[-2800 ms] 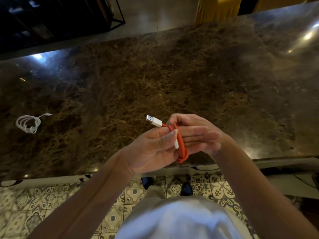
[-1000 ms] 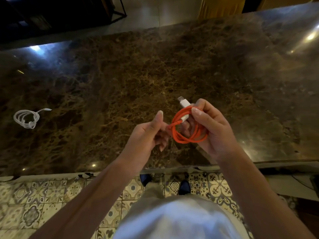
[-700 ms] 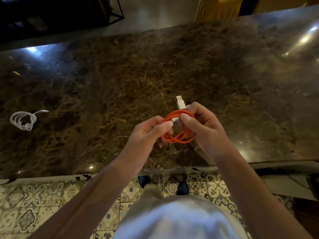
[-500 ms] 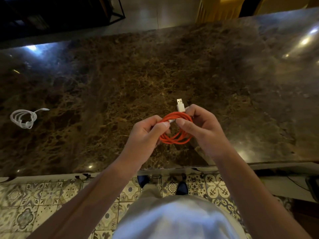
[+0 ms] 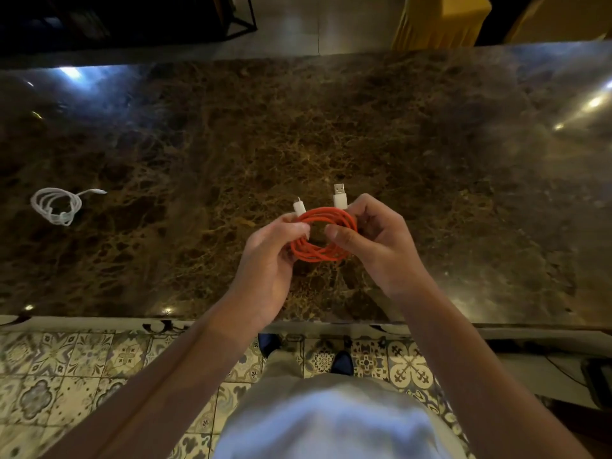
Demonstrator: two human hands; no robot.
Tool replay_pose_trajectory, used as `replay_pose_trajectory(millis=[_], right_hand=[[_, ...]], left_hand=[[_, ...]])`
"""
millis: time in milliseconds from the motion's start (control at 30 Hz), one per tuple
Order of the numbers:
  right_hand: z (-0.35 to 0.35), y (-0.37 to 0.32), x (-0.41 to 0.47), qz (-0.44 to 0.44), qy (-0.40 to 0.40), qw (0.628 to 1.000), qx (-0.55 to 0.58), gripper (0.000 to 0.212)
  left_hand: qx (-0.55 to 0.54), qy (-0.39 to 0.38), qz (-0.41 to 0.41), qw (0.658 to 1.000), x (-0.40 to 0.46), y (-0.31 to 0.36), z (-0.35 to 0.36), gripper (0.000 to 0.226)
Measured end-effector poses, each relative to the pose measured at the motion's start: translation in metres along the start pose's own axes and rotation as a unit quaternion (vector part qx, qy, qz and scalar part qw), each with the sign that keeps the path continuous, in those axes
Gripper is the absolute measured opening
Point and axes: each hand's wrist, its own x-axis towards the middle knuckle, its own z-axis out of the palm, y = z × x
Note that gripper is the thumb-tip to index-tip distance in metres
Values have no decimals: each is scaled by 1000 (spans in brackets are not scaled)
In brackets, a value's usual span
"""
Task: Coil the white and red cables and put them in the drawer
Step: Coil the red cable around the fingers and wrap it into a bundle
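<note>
The red cable [image 5: 318, 251] is wound into a small round coil, held above the near edge of the marble table between both hands. My left hand [image 5: 270, 260] pinches the coil's left side, where a small white plug sticks up. My right hand [image 5: 381, 246] grips the right side, with the larger white USB plug standing up beside its fingers. The white cable [image 5: 56, 205] lies coiled on the table at the far left, one end trailing right, well away from both hands. No drawer is visible.
The dark brown marble table [image 5: 331, 127] fills most of the view, its near edge just below my hands. Patterned floor tiles [image 5: 82, 369] and my shoes show beneath it. A yellow draped chair [image 5: 437, 21] and a dark metal frame [image 5: 238, 18] stand beyond the far edge.
The red cable went from a tight bundle to a neat round coil. My left hand shifted its grip on the left side, and the small white plug now sticks up there.
</note>
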Motion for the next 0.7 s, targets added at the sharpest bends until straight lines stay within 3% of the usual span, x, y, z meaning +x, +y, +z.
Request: replay_pose_trajectory(millis=[67,233,433,533,700], right_hand=[[1,3,3,11,14,1000,5,19],[4,6,2,49,41,997,34,19],[8,1,5,113,68,966,222,43],[9,1,2,96,73,981,150,41],[15,7,-2,-7,92,996,20,37]], left_hand=[[-38,5,-4,999,2,-1,-4,18],[46,17,34,998,-2,1,-3,20],[64,33,70,995,-2,9,-6,13],[103,45,87,990,-1,10,-8,12],[135,53,98,985,-1,11,-10,12]])
